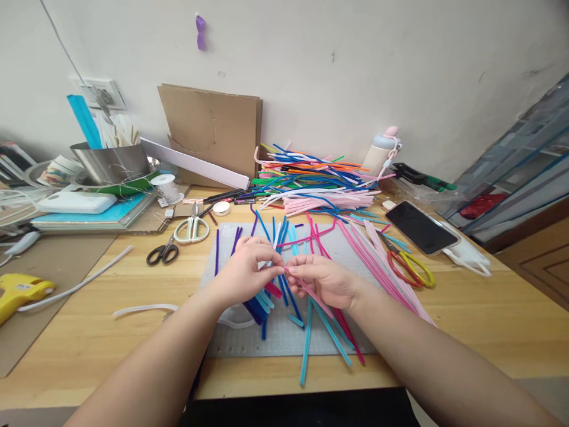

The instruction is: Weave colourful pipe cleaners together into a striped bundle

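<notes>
Over a grey cutting mat (284, 344), both my hands meet at the tip of a pink pipe cleaner (316, 296). My right hand (324, 279) is closed on it, and its length slants down below the palm. With thumb and index finger together, my left hand (254, 265) pinches at the same tip. Blue pipe cleaners (293, 305), light blue ones (306, 350) and dark pink ones (354, 344) lie loose beneath and around the hands. Long pale pink pipe cleaners (382, 270) stretch along the mat's right side.
A heap of coloured pipe cleaners (311, 184) lies at the back. To the left are white-handled scissors (192, 230), black scissors (163, 254) and a yellow glue gun (24, 290). On the right are red-and-yellow scissors (411, 267), a phone (420, 227) and a bottle (380, 151).
</notes>
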The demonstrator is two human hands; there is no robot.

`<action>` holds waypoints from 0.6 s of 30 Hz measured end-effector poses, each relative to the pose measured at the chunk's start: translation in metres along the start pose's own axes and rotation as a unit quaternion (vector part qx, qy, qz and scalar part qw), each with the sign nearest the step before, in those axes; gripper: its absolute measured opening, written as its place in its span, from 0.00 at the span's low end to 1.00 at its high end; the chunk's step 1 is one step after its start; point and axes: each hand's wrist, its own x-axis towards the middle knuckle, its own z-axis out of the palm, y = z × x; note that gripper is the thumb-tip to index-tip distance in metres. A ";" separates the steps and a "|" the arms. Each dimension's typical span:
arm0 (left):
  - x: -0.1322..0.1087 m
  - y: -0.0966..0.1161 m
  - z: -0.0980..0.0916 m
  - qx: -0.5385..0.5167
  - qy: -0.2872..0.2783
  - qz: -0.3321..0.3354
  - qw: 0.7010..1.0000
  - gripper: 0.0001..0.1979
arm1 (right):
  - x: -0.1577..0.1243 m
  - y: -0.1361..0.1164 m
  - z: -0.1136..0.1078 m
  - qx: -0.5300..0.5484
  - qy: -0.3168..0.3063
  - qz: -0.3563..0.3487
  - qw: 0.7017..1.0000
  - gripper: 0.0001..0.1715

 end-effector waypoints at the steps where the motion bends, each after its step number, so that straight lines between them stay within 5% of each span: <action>1: 0.000 0.000 0.000 -0.010 0.003 -0.005 1.000 0.06 | -0.001 0.000 0.001 0.000 -0.003 -0.009 1.000 0.11; 10: 0.000 -0.001 -0.002 -0.089 -0.010 0.003 0.996 0.09 | -0.006 -0.010 0.002 -0.115 -0.028 -0.095 0.988 0.12; 18: -0.001 -0.001 -0.003 -0.186 -0.035 -0.007 0.982 0.09 | -0.010 -0.009 0.002 -0.301 0.001 -0.229 0.926 0.07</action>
